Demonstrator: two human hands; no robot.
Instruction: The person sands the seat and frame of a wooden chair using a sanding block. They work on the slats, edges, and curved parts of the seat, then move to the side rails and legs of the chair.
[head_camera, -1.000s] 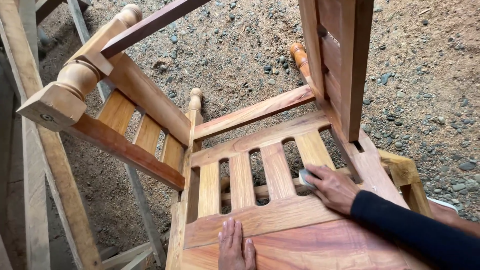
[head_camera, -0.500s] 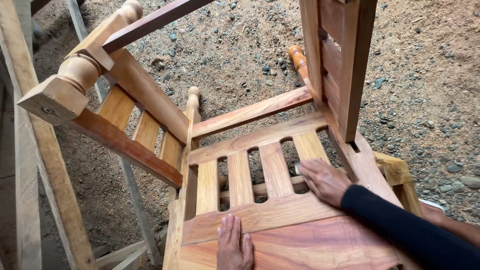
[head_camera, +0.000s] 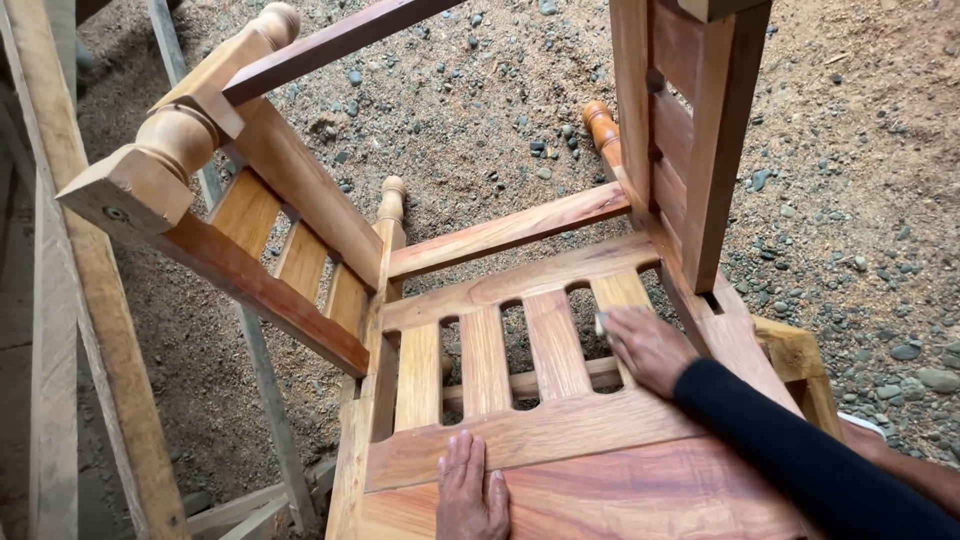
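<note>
Two bare hands rest on an unfinished reddish-brown wooden furniture frame with a slatted panel, which lies tipped over gravel and sawdust-strewn ground. Left hand: palm down, flat on the broad plank at the frame's near edge, fingers straight and close together, clamped on nothing. Right hand, in a dark long sleeve: lies on the rightmost slat, near the panel's right edge, fingers curled together over a small pale piece (only a corner shows at the fingertips; cannot tell what it is). Turned wooden post with a square end block juts up at the frame's far left corner. Light bare timber beam stands just left of the frame, along the left edge of view.
</note>
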